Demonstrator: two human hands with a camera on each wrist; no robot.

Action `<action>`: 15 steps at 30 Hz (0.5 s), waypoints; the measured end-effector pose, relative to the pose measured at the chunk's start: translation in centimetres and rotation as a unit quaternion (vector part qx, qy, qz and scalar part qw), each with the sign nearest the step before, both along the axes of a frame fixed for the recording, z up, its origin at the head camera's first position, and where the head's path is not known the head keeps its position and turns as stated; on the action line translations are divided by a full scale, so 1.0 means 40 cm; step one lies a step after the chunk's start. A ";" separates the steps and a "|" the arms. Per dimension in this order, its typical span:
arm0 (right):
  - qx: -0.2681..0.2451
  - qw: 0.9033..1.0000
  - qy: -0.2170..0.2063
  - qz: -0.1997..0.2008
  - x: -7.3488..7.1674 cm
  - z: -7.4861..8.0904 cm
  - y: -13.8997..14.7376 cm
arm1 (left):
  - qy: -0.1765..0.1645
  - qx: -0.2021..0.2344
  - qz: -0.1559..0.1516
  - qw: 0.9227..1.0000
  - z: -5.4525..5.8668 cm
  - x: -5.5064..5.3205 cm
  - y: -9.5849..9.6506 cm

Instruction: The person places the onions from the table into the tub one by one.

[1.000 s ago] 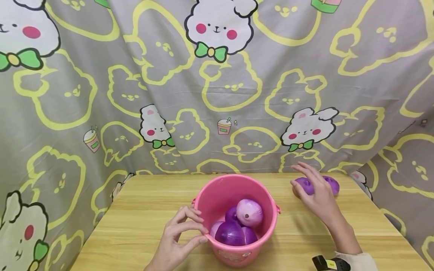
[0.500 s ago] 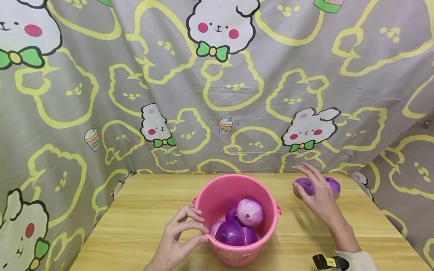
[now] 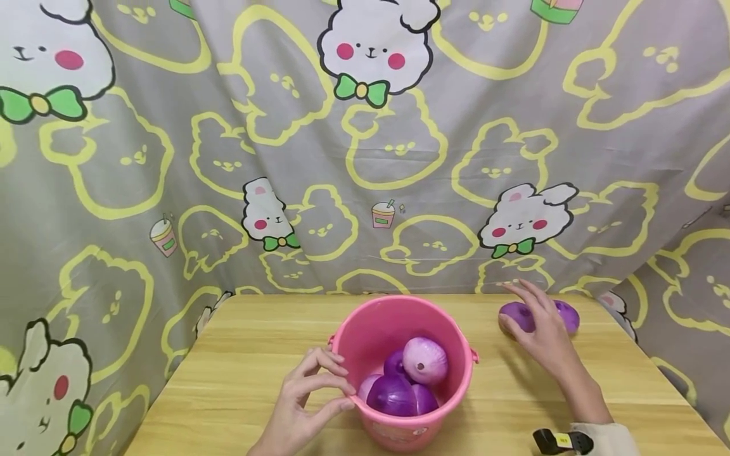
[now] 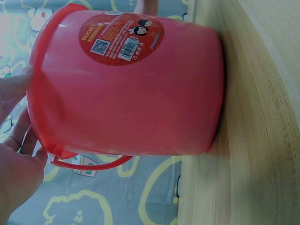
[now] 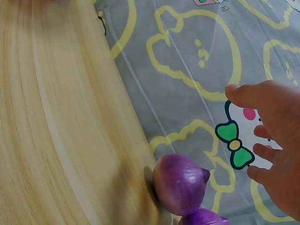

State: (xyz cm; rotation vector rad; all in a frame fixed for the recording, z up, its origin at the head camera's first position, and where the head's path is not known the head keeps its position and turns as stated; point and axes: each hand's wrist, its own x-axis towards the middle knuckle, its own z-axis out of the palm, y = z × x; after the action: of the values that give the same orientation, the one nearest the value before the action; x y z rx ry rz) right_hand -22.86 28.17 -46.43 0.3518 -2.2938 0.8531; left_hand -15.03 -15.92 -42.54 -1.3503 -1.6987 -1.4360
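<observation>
A pink bucket [image 3: 399, 437] stands upright on the table, also filling most of the left wrist view as a red-pink bucket [image 4: 131, 103]. Several purple onions [image 3: 392, 396] lie inside it, with a paler onion [image 3: 425, 361] on top. My left hand [image 3: 310, 396] pinches the near left of the rim between thumb and fingers. Off to the right, my right hand [image 3: 542, 329] hovers with spread, gently bent fingers over two purple onions. In the right wrist view, a gap separates that hand [image 5: 276, 140] from the nearer onion [image 5: 180, 183]; the second onion [image 5: 204, 218] is partly cut off.
The wooden table [image 3: 251, 342] ends at the back against a grey curtain [image 3: 319, 152] with a cartoon print. A bucket handle [image 4: 93, 165] hangs below the rim on one side. A dark strap device [image 3: 563, 440] sits at my right wrist.
The head view has shifted slightly, so everything appears a little further right and lower. Both hands keep their places, and the bucket and onions stay put.
</observation>
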 end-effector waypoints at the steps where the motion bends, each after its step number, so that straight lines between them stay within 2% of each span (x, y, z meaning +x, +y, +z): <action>1: 0.001 1.000 -0.002 -0.003 0.001 -0.003 0.005 | -0.002 -0.001 -0.001 1.000 -0.003 0.000 0.002; 8: 0.007 1.000 -0.016 -0.014 -0.003 -0.019 0.023 | -0.007 0.000 0.003 1.000 -0.020 -0.004 0.002; 15: 0.016 0.999 -0.038 -0.024 -0.018 -0.054 0.039 | -0.011 -0.004 0.006 1.000 -0.021 -0.004 -0.002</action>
State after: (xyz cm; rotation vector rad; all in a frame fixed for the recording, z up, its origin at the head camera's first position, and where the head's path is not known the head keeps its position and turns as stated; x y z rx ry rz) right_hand -23.58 29.73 -48.60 0.2804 -2.3785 0.8192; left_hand -15.18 -16.00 -43.39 -1.3306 -1.7257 -1.4440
